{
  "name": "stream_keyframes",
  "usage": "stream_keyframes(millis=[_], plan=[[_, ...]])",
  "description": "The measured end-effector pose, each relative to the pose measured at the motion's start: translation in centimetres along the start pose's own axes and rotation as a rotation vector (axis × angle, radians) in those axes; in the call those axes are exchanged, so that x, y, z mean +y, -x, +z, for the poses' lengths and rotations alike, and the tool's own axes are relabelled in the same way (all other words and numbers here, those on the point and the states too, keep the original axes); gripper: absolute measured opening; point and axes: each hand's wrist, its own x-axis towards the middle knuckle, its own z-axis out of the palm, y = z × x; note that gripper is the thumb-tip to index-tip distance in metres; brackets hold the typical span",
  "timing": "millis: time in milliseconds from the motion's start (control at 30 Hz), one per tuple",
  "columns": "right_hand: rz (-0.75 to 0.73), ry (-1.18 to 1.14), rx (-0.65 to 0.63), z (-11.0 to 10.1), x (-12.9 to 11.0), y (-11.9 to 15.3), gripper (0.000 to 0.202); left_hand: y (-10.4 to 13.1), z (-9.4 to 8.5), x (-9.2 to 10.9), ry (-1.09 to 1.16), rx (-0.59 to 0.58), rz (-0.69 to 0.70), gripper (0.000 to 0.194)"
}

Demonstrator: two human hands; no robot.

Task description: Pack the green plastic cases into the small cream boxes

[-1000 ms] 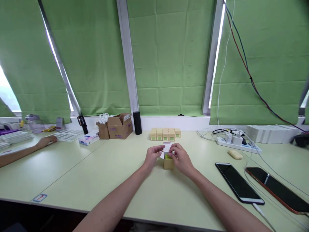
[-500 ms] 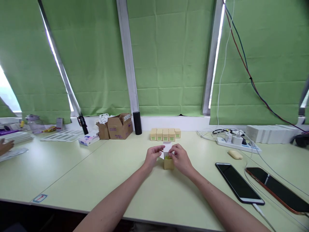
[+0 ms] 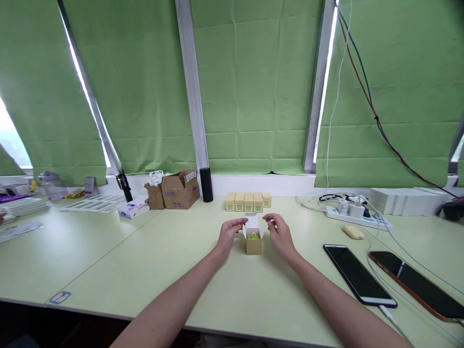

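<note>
A small kraft-coloured box (image 3: 253, 247) stands upright on the table in front of me, its white-lined lid (image 3: 252, 222) raised at the back and side flaps out. Inside lies a yellow-green item (image 3: 253, 236) with a small loop on top; its kind is unclear. My left hand (image 3: 231, 234) is at the box's left, fingers stretched out, fingertips at the edge of the lid and left flap. To the right, my right hand (image 3: 280, 235) is off the box, fingers loosely bent and apart, nothing in them.
Several closed small boxes (image 3: 244, 202) stand in a row behind. Further left are a cardboard carton (image 3: 180, 190), a black cylinder (image 3: 206, 184) and a tissue pack (image 3: 134, 209). At right lie two phones (image 3: 358, 274), a beige case (image 3: 353, 232), cables and a power strip (image 3: 358, 217).
My right hand has let go of the yellow-green item and drawn back to the right, uncovering the box opening. My left hand has barely moved. Another person's hand at far left has mostly left view.
</note>
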Motion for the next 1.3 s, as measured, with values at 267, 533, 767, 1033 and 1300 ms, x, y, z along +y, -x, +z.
stream_keyframes(millis=[267,533,767,1033,1300], plan=[[0.102,-0.047,0.011,0.1,0.3,0.1,0.025,0.1,0.1,-0.1,0.093,-0.051,0.037,0.038],[0.137,-0.06,-0.003,0.3,0.4,0.2,0.029,0.3,0.4,-0.2,0.078,-0.088,0.041,0.035],[0.176,-0.09,-0.025,0.4,0.4,0.3,0.033,0.4,0.7,-0.6,0.093,-0.125,0.032,0.043],[0.195,-0.12,-0.034,0.5,0.3,0.4,0.035,0.3,0.8,-1.3,0.037,-0.139,0.031,0.046],[0.204,-0.154,-0.041,0.6,0.6,0.4,0.037,0.5,0.9,-1.4,0.021,-0.151,0.021,0.045]])
